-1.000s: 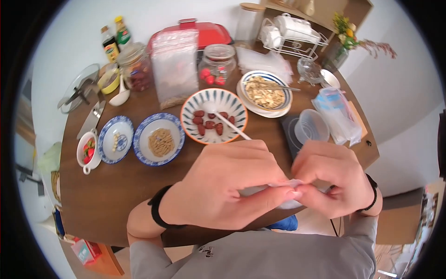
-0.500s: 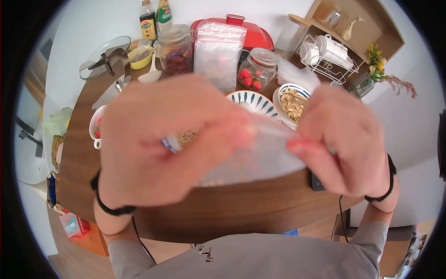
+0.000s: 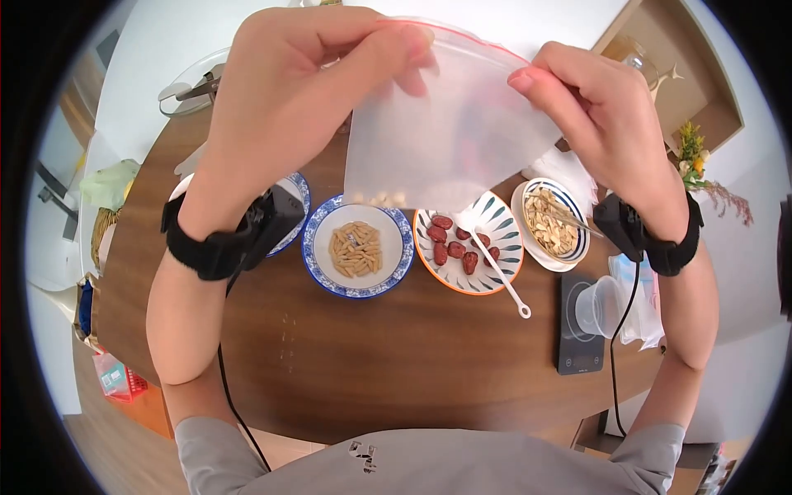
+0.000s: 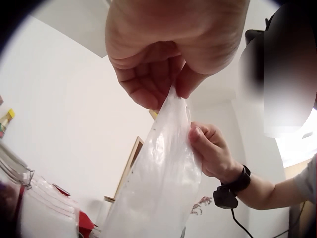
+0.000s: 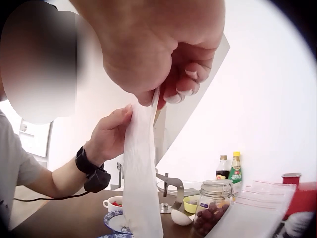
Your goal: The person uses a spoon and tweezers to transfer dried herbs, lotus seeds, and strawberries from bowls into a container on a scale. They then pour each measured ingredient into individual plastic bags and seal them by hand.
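Note:
Both hands hold up a translucent zip bag (image 3: 454, 124) with a red line along its top edge. The left hand (image 3: 305, 91) pinches the top edge near its left end between thumb and fingers; the right hand (image 3: 606, 111) pinches the right end. Several small pale pieces (image 3: 384, 199) lie in the bag's lower left corner. In the left wrist view the bag (image 4: 158, 163) hangs from the left hand (image 4: 173, 44), the right hand (image 4: 213, 153) beyond it. The right wrist view has the bag (image 5: 141, 168) edge-on below the right hand (image 5: 163, 49).
Below the bag stand a blue-rimmed bowl (image 3: 316, 268) of tan pieces, an orange-rimmed bowl (image 3: 495, 285) with red dates and a white spoon (image 3: 505, 285), and a bowl of dried slices (image 3: 549, 227). A black scale (image 3: 577, 359) with a plastic cup (image 3: 598, 307) is at the right.
Both hands have risen and moved away from the body, lifting the bag from low over the table's front. The bag, earlier bunched between the fingertips, now hangs spread out. The head view has shifted.

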{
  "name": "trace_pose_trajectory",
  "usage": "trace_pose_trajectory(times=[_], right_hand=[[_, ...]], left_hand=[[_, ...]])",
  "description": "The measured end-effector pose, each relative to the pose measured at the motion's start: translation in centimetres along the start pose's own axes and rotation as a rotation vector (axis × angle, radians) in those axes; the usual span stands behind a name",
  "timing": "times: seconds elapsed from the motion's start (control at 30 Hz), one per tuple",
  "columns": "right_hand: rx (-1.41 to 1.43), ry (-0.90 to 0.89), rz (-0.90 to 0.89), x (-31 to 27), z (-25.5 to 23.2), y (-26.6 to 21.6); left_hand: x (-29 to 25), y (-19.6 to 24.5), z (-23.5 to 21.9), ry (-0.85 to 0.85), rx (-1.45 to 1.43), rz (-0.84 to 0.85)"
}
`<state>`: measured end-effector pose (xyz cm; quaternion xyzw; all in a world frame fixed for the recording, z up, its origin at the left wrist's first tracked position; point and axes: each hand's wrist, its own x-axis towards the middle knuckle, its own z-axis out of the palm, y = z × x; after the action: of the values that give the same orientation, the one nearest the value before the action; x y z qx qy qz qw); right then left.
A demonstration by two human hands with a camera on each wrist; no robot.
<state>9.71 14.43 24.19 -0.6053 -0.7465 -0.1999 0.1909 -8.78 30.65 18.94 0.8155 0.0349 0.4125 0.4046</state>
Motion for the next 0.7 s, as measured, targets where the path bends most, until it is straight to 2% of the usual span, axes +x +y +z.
trace_pose_trajectory(times=[0.07, 0.2, 0.27, 0.4, 0.47, 0.5, 0.6, 0.67, 0.7], right_hand=[[0.147, -0.069, 0.097, 0.8, 0.7, 1.0], [0.196, -0.120, 0.090, 1.5, 1.8, 3.5], [0.013, -0.091, -0.002, 1.8, 2.5, 4.8], [-0.031, -0.067, -0.020, 2.7, 3.5, 5.9], [0.046, -0.161, 0.205, 2.9, 3.6, 5.8], [0.046, -0.162, 0.207, 2.9, 3.7, 6.0], [0.035, -0.171, 0.184, 3.0, 4.3, 6.8], [0.071, -0.047, 0.004, 2.9, 5.3, 7.5], [0.071, -0.046, 0.005, 3.1, 5.5, 7.7]], left_hand=[[0.6, -1.0, -0.2, 0.010, 0.036, 0.013], [1.7, -3.8, -1.6, -0.007, 0.087, 0.070], [2.2, -4.6, -1.3, -0.014, 0.102, 0.054], [2.8, -6.3, -1.3, -0.025, 0.090, 0.063], [2.7, -6.8, -1.4, -0.023, 0.100, 0.042], [2.7, -7.0, -1.4, -0.025, 0.107, 0.022], [2.8, -7.5, -1.3, -0.026, 0.117, -0.008], [3.0, -8.1, -1.3, -0.046, 0.112, -0.015], [3.0, -8.5, -1.1, -0.065, 0.110, -0.021]])
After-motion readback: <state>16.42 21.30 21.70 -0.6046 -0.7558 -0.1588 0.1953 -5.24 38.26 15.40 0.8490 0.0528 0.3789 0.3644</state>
